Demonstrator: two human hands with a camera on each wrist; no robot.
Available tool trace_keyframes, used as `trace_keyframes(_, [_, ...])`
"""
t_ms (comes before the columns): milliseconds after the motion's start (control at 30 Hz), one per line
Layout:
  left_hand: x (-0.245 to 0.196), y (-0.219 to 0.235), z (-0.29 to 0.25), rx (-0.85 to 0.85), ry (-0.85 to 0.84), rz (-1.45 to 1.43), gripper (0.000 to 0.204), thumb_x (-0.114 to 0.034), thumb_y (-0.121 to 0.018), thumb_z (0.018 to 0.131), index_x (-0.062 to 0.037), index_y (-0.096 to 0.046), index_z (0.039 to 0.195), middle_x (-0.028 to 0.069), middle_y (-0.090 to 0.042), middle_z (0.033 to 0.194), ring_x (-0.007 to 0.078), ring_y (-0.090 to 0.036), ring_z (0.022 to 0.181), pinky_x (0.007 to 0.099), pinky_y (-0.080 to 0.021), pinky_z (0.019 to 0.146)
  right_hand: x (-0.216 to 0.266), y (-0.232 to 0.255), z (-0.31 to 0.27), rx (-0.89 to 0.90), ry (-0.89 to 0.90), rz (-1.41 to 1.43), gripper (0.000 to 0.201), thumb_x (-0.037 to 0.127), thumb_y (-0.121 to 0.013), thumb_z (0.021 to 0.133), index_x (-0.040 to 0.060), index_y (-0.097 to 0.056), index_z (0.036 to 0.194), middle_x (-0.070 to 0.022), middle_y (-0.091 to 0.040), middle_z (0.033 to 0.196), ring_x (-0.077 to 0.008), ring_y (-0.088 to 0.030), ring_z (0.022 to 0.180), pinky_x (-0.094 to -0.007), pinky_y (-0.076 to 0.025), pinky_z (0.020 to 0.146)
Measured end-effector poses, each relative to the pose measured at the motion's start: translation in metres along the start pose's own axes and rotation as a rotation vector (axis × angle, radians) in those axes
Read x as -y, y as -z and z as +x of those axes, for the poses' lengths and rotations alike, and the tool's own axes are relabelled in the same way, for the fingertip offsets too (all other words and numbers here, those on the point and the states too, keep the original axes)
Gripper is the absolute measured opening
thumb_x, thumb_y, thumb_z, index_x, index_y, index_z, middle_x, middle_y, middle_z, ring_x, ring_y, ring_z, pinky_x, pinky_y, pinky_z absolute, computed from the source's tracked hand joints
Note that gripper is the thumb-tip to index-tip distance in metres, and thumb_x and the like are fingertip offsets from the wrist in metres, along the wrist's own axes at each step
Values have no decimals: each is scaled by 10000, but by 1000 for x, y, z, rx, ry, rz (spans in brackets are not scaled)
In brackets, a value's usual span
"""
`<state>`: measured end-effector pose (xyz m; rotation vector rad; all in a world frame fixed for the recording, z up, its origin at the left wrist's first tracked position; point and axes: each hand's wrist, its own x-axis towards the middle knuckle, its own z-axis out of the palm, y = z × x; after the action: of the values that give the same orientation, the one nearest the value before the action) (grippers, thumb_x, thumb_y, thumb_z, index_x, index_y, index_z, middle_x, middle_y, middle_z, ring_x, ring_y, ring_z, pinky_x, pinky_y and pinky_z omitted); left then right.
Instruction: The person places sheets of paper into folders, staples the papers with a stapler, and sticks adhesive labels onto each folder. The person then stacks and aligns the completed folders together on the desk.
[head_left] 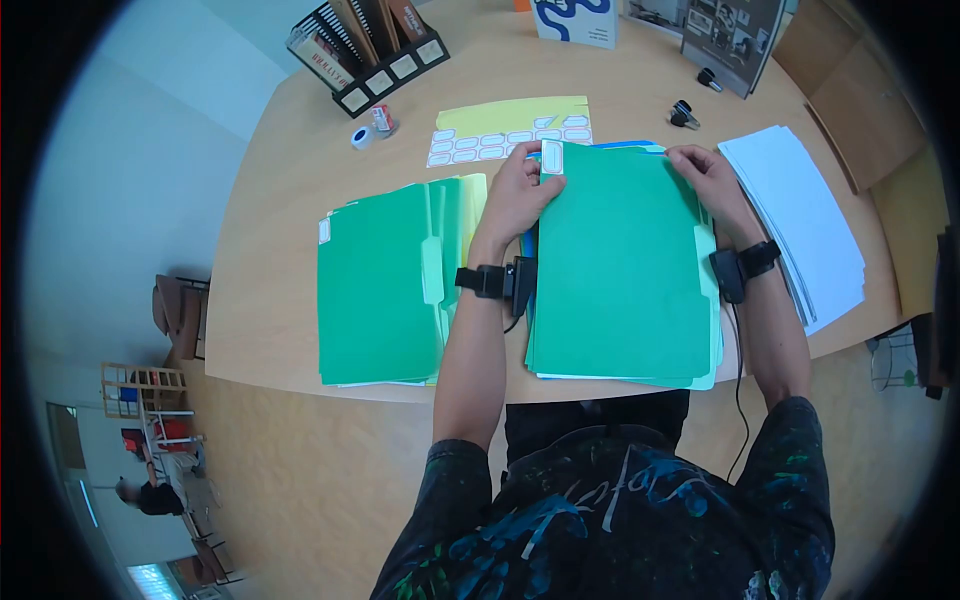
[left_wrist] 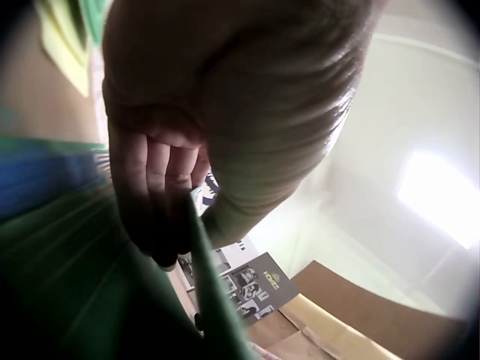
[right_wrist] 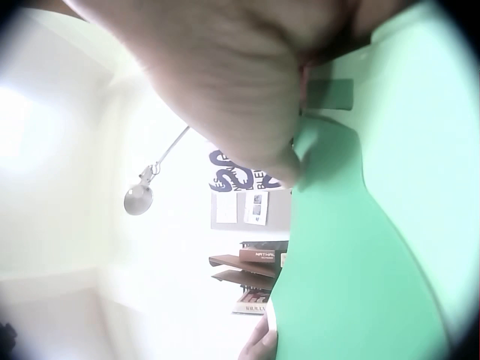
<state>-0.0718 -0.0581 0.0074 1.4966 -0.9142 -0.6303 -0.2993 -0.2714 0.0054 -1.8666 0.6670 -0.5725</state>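
Note:
A green folder (head_left: 625,270) with a white label (head_left: 552,157) at its top left corner lies on a stack of folders before the person. The left hand (head_left: 519,198) pinches that corner, thumb on top beside the label; in the left wrist view the hand (left_wrist: 180,150) has the folder edge (left_wrist: 214,292) between thumb and fingers. At the top right corner the right hand (head_left: 711,185) grips the edge; in the right wrist view its thumb lies on the green folder (right_wrist: 352,247). Another green folder stack (head_left: 375,290), also labelled, lies to the left.
Behind the folders lies a label sheet (head_left: 510,145) with a yellow-green sheet (head_left: 510,113). White papers (head_left: 795,220) lie at the right. Further back are a black file holder (head_left: 392,78), a tape roll (head_left: 362,137), black clips (head_left: 684,115) and an upright booklet (head_left: 577,22).

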Motion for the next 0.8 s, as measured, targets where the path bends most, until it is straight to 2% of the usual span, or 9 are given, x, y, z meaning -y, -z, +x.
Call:
trace_keyframes(67, [-26, -1, -15, 29, -27, 63, 452, -117, -685, 946, 7, -518, 1348, 91, -722, 1021, 123, -665, 880, 260, -517, 768, -3, 2, 2, -111, -118, 211, 334, 297, -613, 1028, 9, -688, 1180, -23, -702, 1044, -97, -610, 954, -265, -479, 883])
trace_keyframes(133, [-68, 5, -31, -66, -69, 167, 495, -121, -672, 958, -25, -488, 1408, 104, -715, 1058, 122, -662, 896, 261, -510, 761, -20, 7, 13, -99, -116, 274, 330, 298, -602, 1036, 13, -690, 1177, -20, -702, 1045, -93, -607, 957, -268, -479, 884])
trace_keyframes(267, [-130, 40, -75, -379, -193, 187, 505, -147, -641, 989, -58, -470, 1455, 87, -711, 1051, 119, -654, 894, 267, -505, 743, -5, 2, 2, -108, -149, 335, 318, 282, -618, 1031, 9, -688, 1178, -29, -706, 1068, -92, -608, 980, -271, -476, 900])
trace_keyframes(367, [-142, 99, -87, -573, -235, 56, 527, -121, -626, 996, -28, -443, 1482, 86, -707, 1114, 157, -686, 923, 280, -541, 762, -5, 3, 0, -96, -84, 227, 317, 250, -668, 998, -1, -683, 1191, -53, -712, 1101, -106, -622, 993, -267, -477, 902])
trace_keyframes(433, [-132, 147, -86, -640, -237, 5, 520, -106, -627, 992, -28, -460, 1478, 98, -707, 1139, 166, -691, 934, 283, -544, 790, -10, 6, 3, -47, -22, 137, 313, 232, -679, 985, 0, -685, 1195, -75, -711, 1125, -117, -634, 997, -270, -480, 898])
trace_keyframes(533, [-84, 224, -82, -784, -131, 23, 464, -86, -623, 977, -29, -541, 1430, 124, -697, 1183, 189, -689, 981, 310, -541, 858, -18, 10, 5, -14, -5, 86, 341, 228, -683, 977, -3, -667, 1227, -101, -708, 1144, -156, -653, 1032, -295, -495, 930])
trace_keyframes(600, [-48, 260, -86, -907, 101, 264, 411, -77, -625, 958, -25, -614, 1365, 143, -693, 1200, 216, -681, 1031, 340, -532, 901, -17, 13, 5, -1, 9, 75, 369, 240, -690, 971, -4, -656, 1245, -111, -705, 1155, -173, -660, 1047, -307, -499, 946])
trace_keyframes(667, [-2, 298, -94, -884, 173, 353, 411, -78, -630, 947, -21, -622, 1354, 150, -694, 1204, 227, -678, 1047, 352, -530, 910, -17, 19, 4, -4, 47, -111, 467, 290, -726, 939, 2, -625, 1293, -143, -692, 1197, -221, -669, 1080, -346, -500, 982])
trace_keyframes(800, [30, 305, -105, -870, 327, 409, 416, -73, -635, 925, -13, -634, 1337, 164, -700, 1208, 249, -679, 1069, 364, -524, 929, -15, 23, -3, -49, 85, -242, 579, 355, -774, 888, 18, -605, 1328, -178, -683, 1193, -254, -671, 1088, -366, -514, 961])
